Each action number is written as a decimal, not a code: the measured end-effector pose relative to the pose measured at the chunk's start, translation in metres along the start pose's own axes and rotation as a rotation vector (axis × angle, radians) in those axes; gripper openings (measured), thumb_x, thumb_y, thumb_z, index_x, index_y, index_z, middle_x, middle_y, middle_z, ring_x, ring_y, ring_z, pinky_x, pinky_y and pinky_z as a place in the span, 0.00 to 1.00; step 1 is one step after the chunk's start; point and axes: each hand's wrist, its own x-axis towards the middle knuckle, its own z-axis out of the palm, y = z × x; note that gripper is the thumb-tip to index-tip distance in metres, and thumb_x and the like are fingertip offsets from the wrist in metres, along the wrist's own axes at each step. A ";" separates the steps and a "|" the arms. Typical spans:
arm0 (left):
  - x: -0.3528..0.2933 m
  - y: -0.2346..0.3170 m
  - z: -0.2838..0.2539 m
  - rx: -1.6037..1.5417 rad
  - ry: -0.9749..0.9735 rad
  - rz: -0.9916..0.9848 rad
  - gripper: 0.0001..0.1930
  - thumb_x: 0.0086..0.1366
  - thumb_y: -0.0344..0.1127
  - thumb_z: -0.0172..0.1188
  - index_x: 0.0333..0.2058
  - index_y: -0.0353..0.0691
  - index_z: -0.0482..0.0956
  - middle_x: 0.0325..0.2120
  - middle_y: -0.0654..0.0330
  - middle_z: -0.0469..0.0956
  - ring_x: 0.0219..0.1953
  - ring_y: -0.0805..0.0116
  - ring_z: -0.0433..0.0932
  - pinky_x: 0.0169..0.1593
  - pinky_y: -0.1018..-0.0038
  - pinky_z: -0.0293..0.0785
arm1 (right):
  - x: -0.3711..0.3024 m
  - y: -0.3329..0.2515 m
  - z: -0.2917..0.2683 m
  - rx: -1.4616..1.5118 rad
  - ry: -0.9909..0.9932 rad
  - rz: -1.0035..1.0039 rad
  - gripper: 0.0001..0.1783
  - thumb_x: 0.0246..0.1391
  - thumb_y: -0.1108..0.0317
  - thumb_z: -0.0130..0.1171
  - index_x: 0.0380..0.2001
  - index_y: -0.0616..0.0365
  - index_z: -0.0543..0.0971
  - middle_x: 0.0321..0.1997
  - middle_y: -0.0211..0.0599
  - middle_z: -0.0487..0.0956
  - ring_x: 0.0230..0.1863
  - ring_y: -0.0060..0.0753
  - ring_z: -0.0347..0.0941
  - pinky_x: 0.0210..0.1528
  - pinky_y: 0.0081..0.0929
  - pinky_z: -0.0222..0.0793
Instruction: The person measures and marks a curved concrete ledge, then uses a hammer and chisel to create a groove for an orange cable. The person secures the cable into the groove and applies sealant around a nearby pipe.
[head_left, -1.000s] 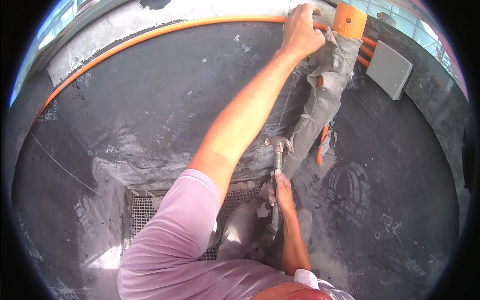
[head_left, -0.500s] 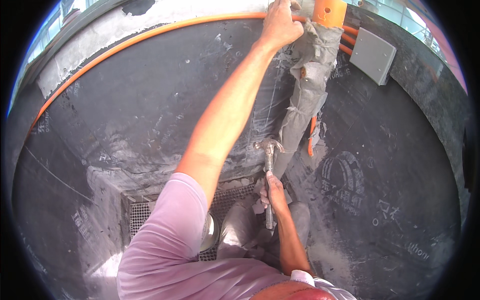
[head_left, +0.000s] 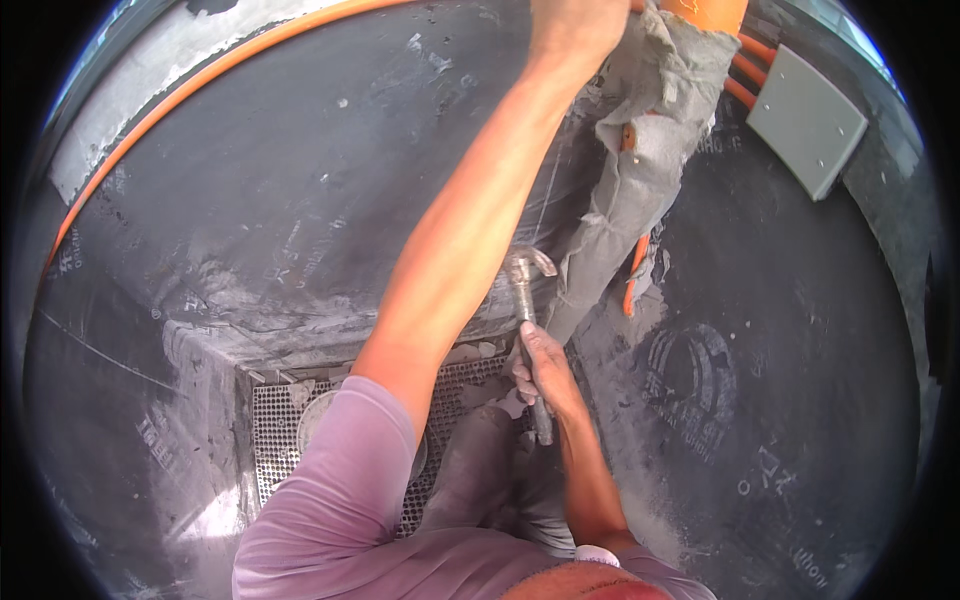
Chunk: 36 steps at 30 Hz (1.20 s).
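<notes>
Overhead, left hand outstretched, right hand gripping hammer

Hammer: dull grey metal, worn. Cement-crusted wrap: grey, over orange pipe. Orange conduit arcs across black membrane, which shows faint white printed marks and grey mortar smears. Wall plate: pale grey. Perforated grate: silver-grey, dot pattern. Sleeve: lilac.

There is 1 claw hammer, 1 grey cloth-wrapped pipe and 1 grey square plate. There is 1 perforated metal grate, and 2 hands show: left hand, right hand.
</notes>
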 end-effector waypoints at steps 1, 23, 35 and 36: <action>-0.006 0.010 0.000 -0.206 0.171 -0.066 0.15 0.65 0.23 0.50 0.48 0.27 0.80 0.43 0.41 0.82 0.47 0.53 0.83 0.52 0.62 0.79 | 0.005 -0.009 0.008 -0.023 -0.023 -0.004 0.24 0.77 0.38 0.51 0.39 0.48 0.71 0.20 0.22 0.64 0.13 0.17 0.57 0.14 0.23 0.55; 0.044 0.037 0.012 -0.320 0.177 -1.144 0.22 0.85 0.49 0.46 0.31 0.44 0.66 0.22 0.71 0.58 0.22 0.80 0.57 0.24 0.76 0.55 | -0.045 -0.163 0.046 -0.129 0.012 0.447 0.23 0.78 0.39 0.48 0.42 0.48 0.71 0.19 0.15 0.59 0.13 0.13 0.52 0.14 0.26 0.53; 0.042 0.040 -0.006 0.271 -0.068 -1.124 0.16 0.78 0.39 0.52 0.31 0.36 0.74 0.21 0.56 0.75 0.23 0.60 0.77 0.27 0.59 0.72 | -0.059 -0.207 0.051 -0.202 0.107 0.398 0.15 0.69 0.56 0.64 0.45 0.55 0.76 0.20 0.23 0.70 0.13 0.19 0.62 0.13 0.26 0.58; 0.013 0.008 -0.024 0.962 -0.446 -0.468 0.12 0.69 0.36 0.61 0.31 0.34 0.72 0.21 0.51 0.74 0.29 0.45 0.79 0.32 0.51 0.74 | -0.056 -0.207 0.052 -0.215 0.060 0.477 0.16 0.67 0.57 0.66 0.48 0.57 0.77 0.18 0.24 0.70 0.12 0.21 0.62 0.13 0.26 0.58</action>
